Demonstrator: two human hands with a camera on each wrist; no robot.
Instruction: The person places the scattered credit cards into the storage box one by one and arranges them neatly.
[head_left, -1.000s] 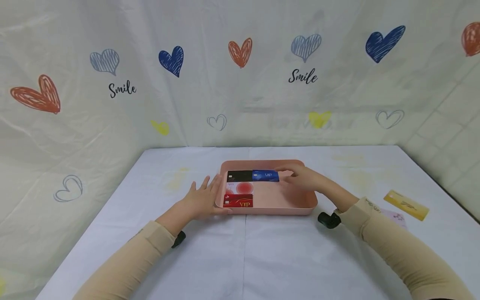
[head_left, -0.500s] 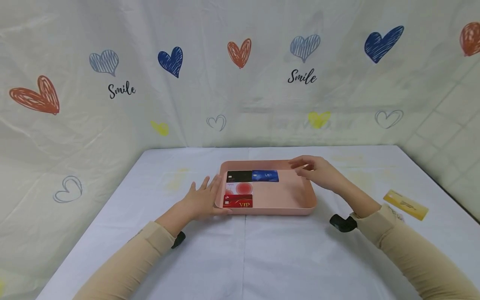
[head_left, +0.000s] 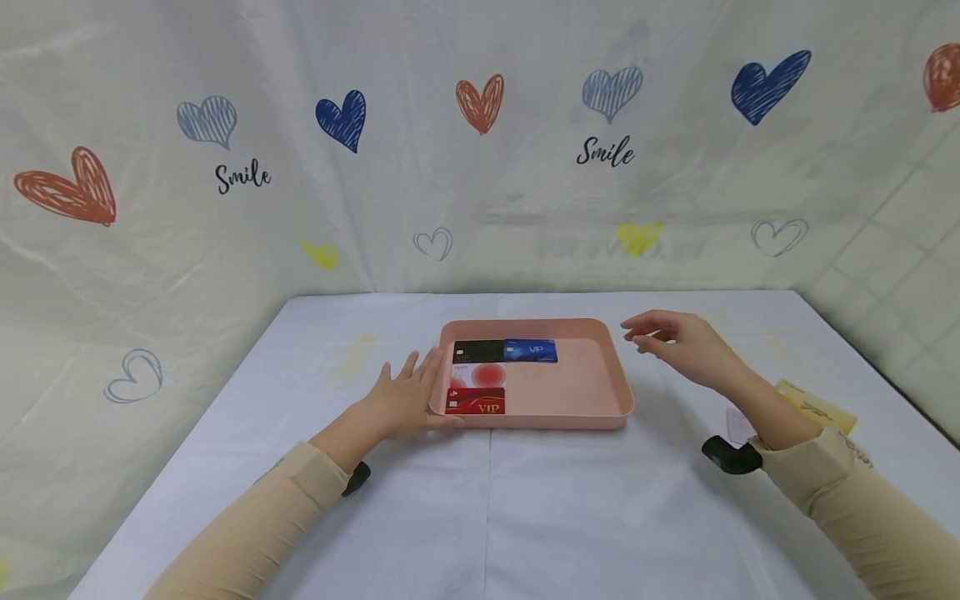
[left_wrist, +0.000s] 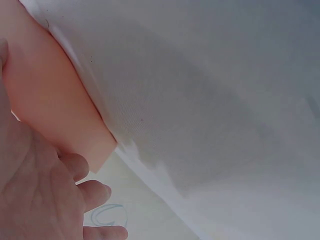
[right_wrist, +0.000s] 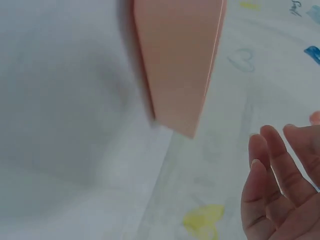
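Observation:
A shallow pink tray (head_left: 558, 422) stands on the white-covered table. Inside it, along the left and back, lie a black VIP card (head_left: 478, 352), a blue VIP card (head_left: 530, 351), a white card with red circles (head_left: 480, 376) and a red VIP card (head_left: 476, 402). My left hand (head_left: 405, 402) rests with spread fingers against the tray's left side. Off the tray's right end hovers my right hand (head_left: 678, 343), fingers loosely bent and holding nothing; the right wrist view shows those fingers (right_wrist: 285, 165) apart from the tray wall.
On the table at the right lie a gold card (head_left: 816, 405) and a pale lilac card (head_left: 738, 425), both partly hidden by my right forearm. A white curtain (head_left: 540, 183) printed with hearts and "Smile" hangs behind the table.
My right hand has drawn back from beside the blue card, out over the tray's right edge. The cards in the tray and my left hand have stayed put.

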